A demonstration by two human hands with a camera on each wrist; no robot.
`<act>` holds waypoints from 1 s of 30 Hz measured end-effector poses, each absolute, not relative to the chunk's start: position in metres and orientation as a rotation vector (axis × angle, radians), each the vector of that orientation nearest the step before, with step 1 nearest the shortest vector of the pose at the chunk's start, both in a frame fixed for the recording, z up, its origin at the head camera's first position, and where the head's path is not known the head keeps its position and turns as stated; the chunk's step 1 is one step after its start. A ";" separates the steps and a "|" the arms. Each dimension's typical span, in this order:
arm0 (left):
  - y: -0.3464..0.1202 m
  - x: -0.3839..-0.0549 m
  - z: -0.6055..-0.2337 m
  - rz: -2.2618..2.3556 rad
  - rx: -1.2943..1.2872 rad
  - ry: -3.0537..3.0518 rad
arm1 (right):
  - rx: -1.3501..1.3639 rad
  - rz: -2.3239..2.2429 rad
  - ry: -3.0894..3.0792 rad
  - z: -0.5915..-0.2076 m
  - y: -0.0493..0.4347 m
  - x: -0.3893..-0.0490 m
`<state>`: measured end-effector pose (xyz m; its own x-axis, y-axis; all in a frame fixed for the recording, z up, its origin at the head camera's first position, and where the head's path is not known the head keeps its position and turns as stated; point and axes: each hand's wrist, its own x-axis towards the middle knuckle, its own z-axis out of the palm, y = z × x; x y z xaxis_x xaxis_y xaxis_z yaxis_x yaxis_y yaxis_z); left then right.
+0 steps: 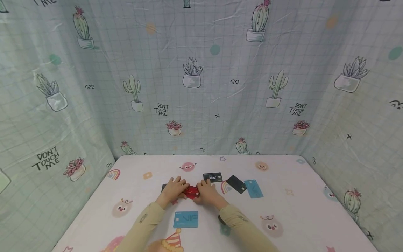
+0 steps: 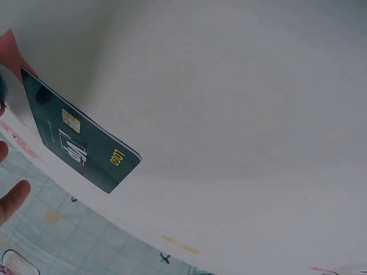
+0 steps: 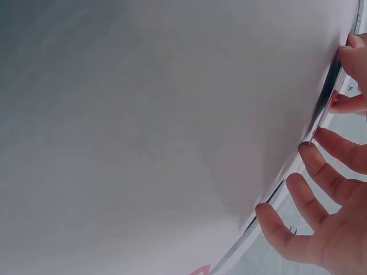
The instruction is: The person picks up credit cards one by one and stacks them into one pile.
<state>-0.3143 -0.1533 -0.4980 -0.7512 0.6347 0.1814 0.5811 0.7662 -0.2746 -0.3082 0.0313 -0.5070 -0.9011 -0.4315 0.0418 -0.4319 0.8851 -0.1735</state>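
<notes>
A red card (image 1: 191, 192) lies between my two hands, low over the table. The left hand (image 1: 174, 190) holds its left end, with the thumb at the lower edge and fingers at the top. The right hand (image 1: 207, 192) grips the right end, thumb and index finger at its corners. Just left of the left hand a dark card (image 1: 163, 187) peeks out, mostly hidden. The left wrist view has a dark green card (image 2: 86, 134) with a gold chip. In the right wrist view the right hand's fingers (image 3: 309, 200) are spread and bent by the table surface.
Behind the right hand lies a black VIP card (image 1: 212, 177). Farther right are another black card (image 1: 237, 184) and a blue card (image 1: 253, 189). A blue VIP card (image 1: 185, 219) sits nearer, between the forearms. Patterned cloth (image 1: 201, 98) hangs behind the table.
</notes>
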 end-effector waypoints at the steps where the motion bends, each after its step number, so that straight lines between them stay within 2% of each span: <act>1: -0.153 -0.314 -0.498 0.293 -0.945 -2.696 | 0.699 0.283 -3.050 -0.507 0.032 -0.308; 30: -0.156 -0.302 -0.489 0.302 -0.976 -2.616 | 0.771 0.261 -2.992 -0.490 0.039 -0.303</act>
